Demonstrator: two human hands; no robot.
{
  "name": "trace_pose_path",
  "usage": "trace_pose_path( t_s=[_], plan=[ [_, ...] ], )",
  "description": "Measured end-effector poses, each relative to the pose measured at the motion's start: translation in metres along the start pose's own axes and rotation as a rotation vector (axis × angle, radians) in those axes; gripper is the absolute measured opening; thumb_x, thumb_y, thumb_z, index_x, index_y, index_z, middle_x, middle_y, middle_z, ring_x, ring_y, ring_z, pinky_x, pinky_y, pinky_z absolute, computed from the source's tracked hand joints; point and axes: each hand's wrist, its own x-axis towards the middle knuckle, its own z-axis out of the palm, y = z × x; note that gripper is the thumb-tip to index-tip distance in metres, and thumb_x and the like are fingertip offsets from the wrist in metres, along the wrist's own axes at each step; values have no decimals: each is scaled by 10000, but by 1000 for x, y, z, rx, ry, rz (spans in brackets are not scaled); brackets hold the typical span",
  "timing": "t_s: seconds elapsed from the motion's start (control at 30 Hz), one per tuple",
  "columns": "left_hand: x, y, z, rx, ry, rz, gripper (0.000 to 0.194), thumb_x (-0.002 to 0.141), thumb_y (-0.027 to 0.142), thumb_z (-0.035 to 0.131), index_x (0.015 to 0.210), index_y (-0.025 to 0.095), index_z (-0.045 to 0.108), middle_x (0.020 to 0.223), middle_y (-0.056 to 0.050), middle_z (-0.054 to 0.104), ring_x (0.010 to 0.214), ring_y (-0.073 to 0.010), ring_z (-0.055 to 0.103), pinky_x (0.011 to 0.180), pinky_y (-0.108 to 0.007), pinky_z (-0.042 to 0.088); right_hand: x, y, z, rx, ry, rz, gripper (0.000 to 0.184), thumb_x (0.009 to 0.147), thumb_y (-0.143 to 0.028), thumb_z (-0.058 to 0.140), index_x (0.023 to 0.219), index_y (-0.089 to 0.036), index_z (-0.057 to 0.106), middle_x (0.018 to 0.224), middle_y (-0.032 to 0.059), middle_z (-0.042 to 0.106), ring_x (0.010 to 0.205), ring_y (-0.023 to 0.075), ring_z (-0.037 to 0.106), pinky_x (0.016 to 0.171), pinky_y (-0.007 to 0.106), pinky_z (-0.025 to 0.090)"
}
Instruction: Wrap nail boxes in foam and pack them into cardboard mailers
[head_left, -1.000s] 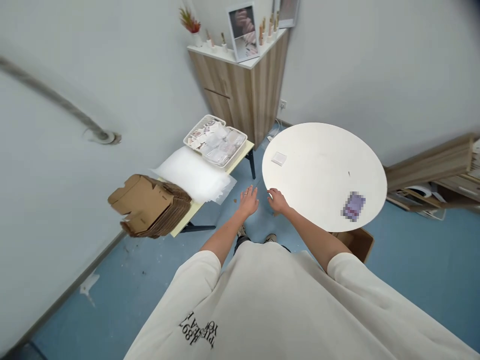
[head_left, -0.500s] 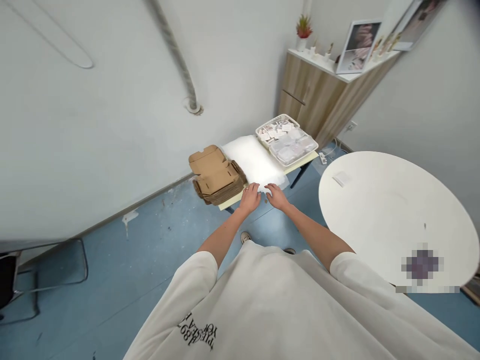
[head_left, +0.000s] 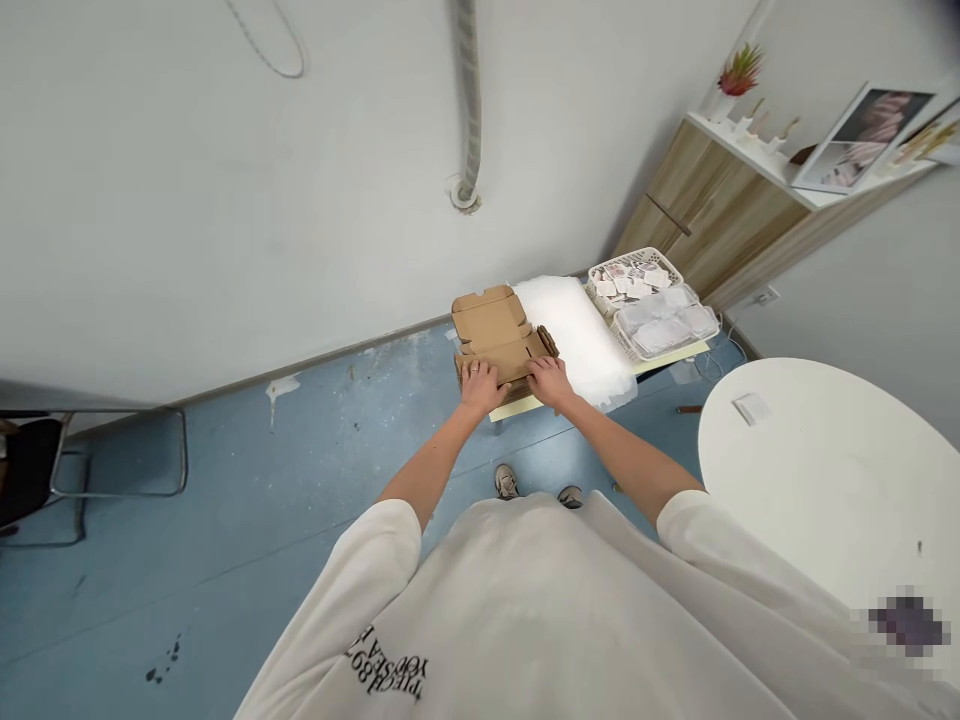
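- You have the cardboard stack (head_left: 491, 322) at the left end of the low table (head_left: 517, 408).
- Your left hand (head_left: 481, 388) lies on its near left edge, fingers slightly apart; whether they pinch, cannot tell.
- Your right hand (head_left: 549, 382) touches its near right corner, fingers curled; grip cannot be told.
- White sheets (head_left: 581, 335) lie just right.

Room above cardboard (head_left: 491, 322), wall (head_left: 360, 200) — just behind
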Motion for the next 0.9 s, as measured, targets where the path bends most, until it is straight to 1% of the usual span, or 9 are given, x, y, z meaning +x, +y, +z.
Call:
trace_pose_path(
  t_s=[0.07,0.13,0.27,0.33,0.4,0.5,0.63,0.77,0.9],
  plan=[
    [0,-5,3,-19,4,-18,499,970,557,482,1287,197,620,1406,-151,556,1424,-350,367,1256,-537,140,6,1,4,-36,-11,13,434,977,-205,396,1351,-202,615,1380,122,619,1306,318,439,1130,484,223],
    [-1,-8,4,-36,-11,-20,461,979,524,470,1266,207,642,1367,-143,586,1399,-345,394,1257,-539,129,9,3,6,-89,-19,12,414,982,-211,387,1306,-191,644,1332,133,649,1260,321,466,1114,485,221],
    [-3,-11,6,-23,-25,11,348,1000,343,447,1239,229,671,1350,-116,606,1354,-325,443,1249,-562,141,14,4,7,-229,-17,-50,389,981,-206,385,1215,-156,692,1255,157,680,1166,324,491,1058,479,242],
    [-6,-11,4,-7,-9,29,347,1011,279,415,1235,251,679,1346,-108,614,1358,-329,442,1236,-614,133,15,3,5,-290,7,-81,380,963,-187,408,1208,-142,695,1258,170,674,1149,332,478,1025,482,250],
    [-10,-8,0,-3,22,50,365,1023,254,390,1255,279,670,1334,-102,625,1387,-341,416,1216,-681,107,17,1,2,-334,42,-109,382,938,-163,439,1227,-139,687,1292,177,655,1157,341,458,1014,490,244],
    [-18,-4,-12,-9,90,93,391,1023,229,388,1323,300,629,1360,-101,619,1433,-348,378,1200,-725,82,22,-2,-6,-369,96,-160,414,918,-129,458,1278,-151,662,1285,167,654,1183,336,439,1054,501,205],
    [-24,1,-34,25,177,136,467,998,181,399,1431,255,556,1462,-128,564,1439,-337,402,1231,-680,73,32,-4,-25,-384,161,-219,456,943,-98,407,1331,-187,630,1197,122,687,1169,290,467,1116,486,159],
    [-25,9,-54,36,251,155,524,1013,204,351,1526,175,456,1515,-169,519,1402,-311,471,1261,-603,107,39,-4,-47,-392,248,-271,496,965,-101,381,1416,-191,569,1290,106,665,1221,267,470,1153,467,147],
    [-25,27,-73,14,326,173,562,1029,266,338,1581,161,365,1569,-157,461,1449,-305,426,1274,-587,93,32,0,-72,-374,330,-257,516,971,-128,396,1468,-187,526,1418,117,608,1286,276,460,1162,470,163]
  ],
)
